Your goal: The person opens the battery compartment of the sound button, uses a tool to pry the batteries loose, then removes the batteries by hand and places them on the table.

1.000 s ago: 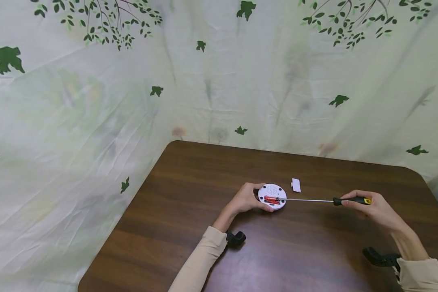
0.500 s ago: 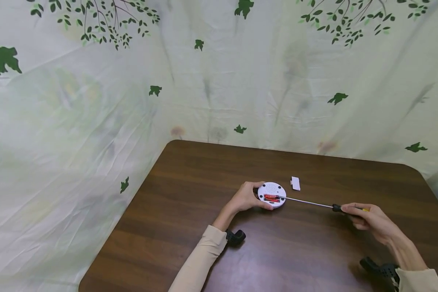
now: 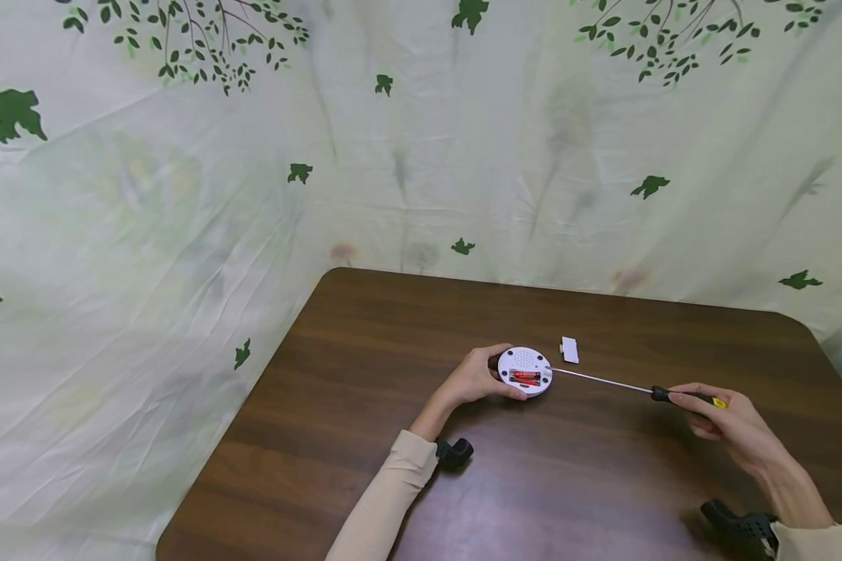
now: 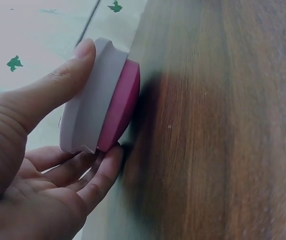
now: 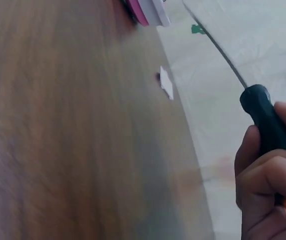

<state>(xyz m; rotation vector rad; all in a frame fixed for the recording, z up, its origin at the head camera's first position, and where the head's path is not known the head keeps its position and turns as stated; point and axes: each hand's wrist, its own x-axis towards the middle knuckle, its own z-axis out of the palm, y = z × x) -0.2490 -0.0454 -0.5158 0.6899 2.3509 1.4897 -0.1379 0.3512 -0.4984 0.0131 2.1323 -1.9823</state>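
Right hand [image 3: 728, 425] round screwdriver [image 3: 660, 394] — white cover [image 3: 569, 350] nearby

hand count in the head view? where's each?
2. The left hand grips the edge of the round device; the right hand is off to the device's right, holding the screwdriver by its handle. Some fingers are hidden; no third hand shows.
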